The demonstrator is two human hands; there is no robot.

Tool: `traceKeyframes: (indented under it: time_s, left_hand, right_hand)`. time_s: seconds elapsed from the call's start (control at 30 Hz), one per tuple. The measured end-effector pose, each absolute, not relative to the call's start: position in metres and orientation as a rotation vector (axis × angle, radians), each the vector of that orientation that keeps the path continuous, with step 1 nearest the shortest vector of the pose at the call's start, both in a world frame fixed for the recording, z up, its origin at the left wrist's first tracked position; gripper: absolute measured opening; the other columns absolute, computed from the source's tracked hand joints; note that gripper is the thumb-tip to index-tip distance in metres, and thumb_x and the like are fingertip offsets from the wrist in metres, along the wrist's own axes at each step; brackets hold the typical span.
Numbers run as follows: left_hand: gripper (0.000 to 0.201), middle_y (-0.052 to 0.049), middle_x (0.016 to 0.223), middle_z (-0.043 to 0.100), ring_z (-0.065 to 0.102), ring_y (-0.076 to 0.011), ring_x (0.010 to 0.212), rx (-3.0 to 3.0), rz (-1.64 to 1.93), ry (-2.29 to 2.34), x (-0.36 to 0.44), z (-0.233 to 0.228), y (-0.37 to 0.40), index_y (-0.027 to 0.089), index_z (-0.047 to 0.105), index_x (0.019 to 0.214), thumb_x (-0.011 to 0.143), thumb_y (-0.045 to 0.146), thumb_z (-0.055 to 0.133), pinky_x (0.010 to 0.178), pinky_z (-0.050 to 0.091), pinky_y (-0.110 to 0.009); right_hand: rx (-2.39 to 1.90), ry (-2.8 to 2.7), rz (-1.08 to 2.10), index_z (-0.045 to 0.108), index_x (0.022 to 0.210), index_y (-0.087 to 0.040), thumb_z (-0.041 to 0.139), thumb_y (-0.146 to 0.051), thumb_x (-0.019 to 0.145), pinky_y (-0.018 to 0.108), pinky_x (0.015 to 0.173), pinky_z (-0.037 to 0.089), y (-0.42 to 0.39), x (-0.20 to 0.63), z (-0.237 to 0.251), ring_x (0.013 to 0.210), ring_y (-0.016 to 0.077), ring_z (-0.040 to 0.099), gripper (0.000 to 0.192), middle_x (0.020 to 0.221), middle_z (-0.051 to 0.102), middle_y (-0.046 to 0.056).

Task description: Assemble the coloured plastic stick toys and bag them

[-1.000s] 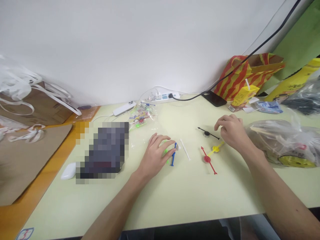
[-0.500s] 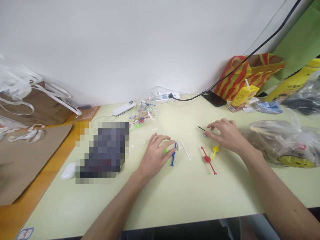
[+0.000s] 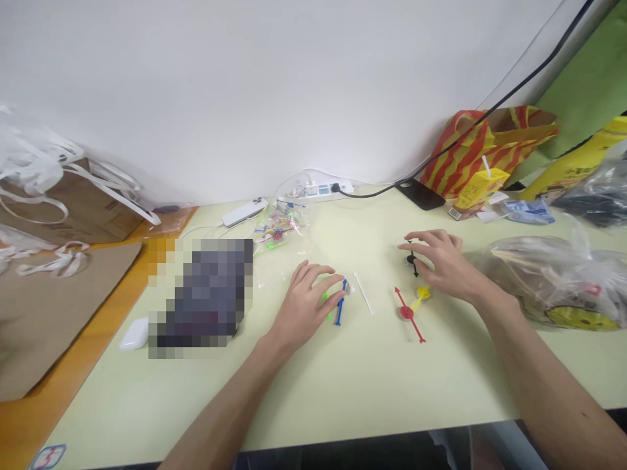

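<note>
My left hand [image 3: 308, 297] rests on the table with its fingers curved and apart, beside a blue arrow spinner [image 3: 339, 307]. Partly hidden under its fingers is a green spinner [image 3: 328, 314]. A white arrow [image 3: 363, 294] lies just to the right. My right hand [image 3: 438, 261] has its thumb and fingers spread around a black arrow spinner [image 3: 411, 260]; whether a fingertip touches it I cannot tell. Nearer to me lie a yellow spinner [image 3: 422, 294] and a red arrow spinner [image 3: 406, 313], close together.
A clear bag of coloured spinners [image 3: 279, 228] lies near the power strip [image 3: 321, 189]. At left are a pixelated dark object [image 3: 206, 294] and a white case [image 3: 134, 334]. A tied plastic bag [image 3: 548, 281], a drink carton [image 3: 477, 194] and a phone [image 3: 420, 194] sit at right.
The black spinner's arrow has turned from pointing up-left to lying nearly upright in view. My right hand's fingers have shifted slightly; my left hand has stayed put.
</note>
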State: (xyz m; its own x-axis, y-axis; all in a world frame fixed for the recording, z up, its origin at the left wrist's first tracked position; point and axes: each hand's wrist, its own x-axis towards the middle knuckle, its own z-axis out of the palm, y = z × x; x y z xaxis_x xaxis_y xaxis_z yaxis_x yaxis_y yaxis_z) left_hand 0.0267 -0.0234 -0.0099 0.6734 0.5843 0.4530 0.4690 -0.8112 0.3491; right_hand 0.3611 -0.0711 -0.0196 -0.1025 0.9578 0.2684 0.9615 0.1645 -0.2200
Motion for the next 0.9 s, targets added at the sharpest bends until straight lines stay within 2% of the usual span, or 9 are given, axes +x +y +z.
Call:
traceKeyframes:
  time_s: [0.07,0.13,0.2,0.3,0.43,0.5,0.63,0.77,0.9]
  left_hand:
    - [0.021,-0.006,0.118,0.066,0.062,-0.0204,0.114,2.687,0.832,0.852,0.027,-0.01,-0.023,0.027,0.065,0.119,0.098,0.03,0.059,0.118,0.036,-0.053]
    - [0.021,-0.006,0.118,0.066,0.062,-0.0205,0.114,2.687,0.832,0.852,0.027,-0.009,-0.024,0.027,0.065,0.119,0.098,0.03,0.059,0.118,0.036,-0.053]
    - [0.021,-0.006,0.118,0.066,0.062,-0.0205,0.114,2.686,0.83,0.854,0.027,-0.009,-0.024,0.027,0.065,0.119,0.098,0.03,0.059,0.118,0.035,-0.053]
    - [0.021,-0.006,0.117,0.066,0.062,-0.0202,0.114,2.683,0.83,0.859,0.026,-0.009,-0.024,0.027,0.065,0.119,0.099,0.029,0.059,0.118,0.035,-0.052]
    - [0.021,-0.006,0.117,0.066,0.062,-0.0199,0.114,2.68,0.84,0.849,0.027,-0.008,-0.024,0.027,0.065,0.119,0.099,0.029,0.059,0.119,0.034,-0.052]
    - [0.02,-0.005,0.116,0.067,0.062,-0.0192,0.113,2.674,0.855,0.835,0.027,-0.007,-0.025,0.026,0.065,0.118,0.099,0.028,0.059,0.119,0.034,-0.051]
    - [0.02,-0.005,0.114,0.068,0.063,-0.0184,0.109,2.655,0.877,0.797,0.028,-0.005,-0.027,0.027,0.065,0.118,0.099,0.027,0.058,0.118,0.036,-0.05]
    - [0.02,-0.005,0.112,0.069,0.064,-0.0186,0.107,2.655,0.914,0.703,0.029,-0.002,-0.032,0.026,0.065,0.118,0.098,0.025,0.059,0.115,0.04,-0.047]
    - [0.027,-0.007,0.116,0.07,0.065,-0.0198,0.109,2.679,0.934,0.532,0.031,0.001,-0.036,0.025,0.063,0.122,0.096,0.027,0.063,0.112,0.044,-0.048]
  right_hand:
    - [-1.767,-2.101,0.113,0.069,0.108,-0.027,0.05,-0.038,0.095,0.05,0.092,0.033,-0.075,0.351,-0.008,0.102,0.0313,0.059,0.025,0.106,0.072,0.01]
    - [-1.712,-2.147,0.289,0.069,0.102,-0.025,0.053,-0.049,0.096,0.047,0.092,0.035,-0.079,0.341,0.001,0.087,0.0268,0.061,0.029,0.083,0.07,0.006]
    - [-1.682,-2.211,0.41,0.068,0.105,-0.025,0.055,-0.055,0.094,0.046,0.092,0.036,-0.082,0.331,0.005,0.084,0.0266,0.061,0.034,0.075,0.068,0.005]
    - [-1.665,-2.31,0.47,0.068,0.11,-0.025,0.058,-0.053,0.093,0.047,0.092,0.036,-0.084,0.321,0.001,0.087,0.0279,0.062,0.035,0.077,0.069,0.005]
    - [-1.687,-2.323,0.472,0.07,0.107,-0.027,0.057,-0.033,0.09,0.045,0.091,0.039,-0.083,0.313,-0.007,0.09,0.0277,0.063,0.022,0.084,0.071,0.005]
    - [-1.693,-2.247,0.571,0.069,0.107,-0.028,0.054,-0.026,0.09,0.042,0.087,0.043,-0.083,0.309,-0.004,0.081,0.0248,0.065,0.023,0.076,0.07,0.002]
    - [-1.588,-1.89,0.954,0.068,0.106,-0.027,0.056,-0.035,0.093,0.036,0.07,0.048,-0.085,0.302,0.009,0.062,0.0198,0.063,0.019,0.067,0.069,-0.002]
    - [-1.25,-1.512,1.339,0.067,0.105,-0.023,0.068,-0.044,0.089,0.036,0.07,0.053,-0.086,0.294,0.015,0.071,0.0208,0.069,0.027,0.079,0.075,0.004]
    - [-1.022,-1.38,1.48,0.07,0.102,-0.02,0.073,-0.039,0.088,0.036,0.073,0.056,-0.087,0.284,0.011,0.076,0.0208,0.071,0.024,0.083,0.076,0.006]
